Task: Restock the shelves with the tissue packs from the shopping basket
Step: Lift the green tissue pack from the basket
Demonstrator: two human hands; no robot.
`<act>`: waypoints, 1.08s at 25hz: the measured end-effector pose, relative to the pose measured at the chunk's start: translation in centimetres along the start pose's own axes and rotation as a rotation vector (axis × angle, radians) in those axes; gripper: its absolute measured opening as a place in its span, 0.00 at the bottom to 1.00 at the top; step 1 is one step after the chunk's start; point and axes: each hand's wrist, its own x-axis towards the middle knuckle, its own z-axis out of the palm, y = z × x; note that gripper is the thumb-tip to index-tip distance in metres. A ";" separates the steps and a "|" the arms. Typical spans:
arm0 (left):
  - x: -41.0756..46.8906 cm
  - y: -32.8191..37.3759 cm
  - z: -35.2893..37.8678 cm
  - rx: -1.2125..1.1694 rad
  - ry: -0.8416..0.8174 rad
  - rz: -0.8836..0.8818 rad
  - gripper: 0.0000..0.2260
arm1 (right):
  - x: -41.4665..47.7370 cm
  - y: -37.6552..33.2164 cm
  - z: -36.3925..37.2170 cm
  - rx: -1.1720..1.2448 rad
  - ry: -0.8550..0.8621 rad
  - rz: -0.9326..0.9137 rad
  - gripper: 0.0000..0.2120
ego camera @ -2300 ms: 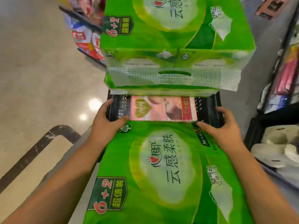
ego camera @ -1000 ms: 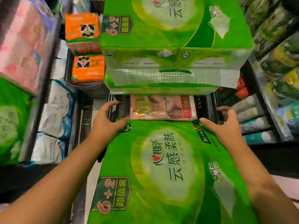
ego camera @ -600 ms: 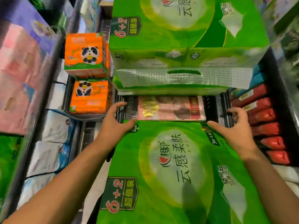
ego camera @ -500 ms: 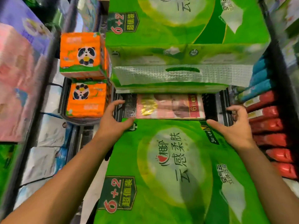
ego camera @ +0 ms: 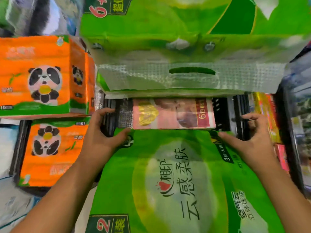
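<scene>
tissue packs hide most of the basket.

The left grip and right grip are bare (forearms too).

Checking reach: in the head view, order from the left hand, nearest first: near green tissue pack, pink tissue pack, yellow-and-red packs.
1. near green tissue pack, touched by the left hand
2. pink tissue pack, just right
3. yellow-and-red packs, far right
</scene>
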 end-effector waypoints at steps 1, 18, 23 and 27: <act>1.9 -1.8 0.6 -0.006 0.012 0.003 0.25 | 1.9 1.3 1.2 0.003 -0.006 -0.007 0.36; 12.6 -17.7 4.8 -0.061 0.042 -0.017 0.23 | 10.4 12.6 14.7 0.041 -0.020 -0.064 0.35; 12.5 -17.4 4.4 -0.013 0.012 -0.040 0.23 | 9.3 12.8 15.4 0.055 -0.038 -0.021 0.31; 12.2 -16.4 3.1 0.297 -0.055 -0.048 0.28 | 9.1 12.2 15.3 0.036 -0.044 0.045 0.36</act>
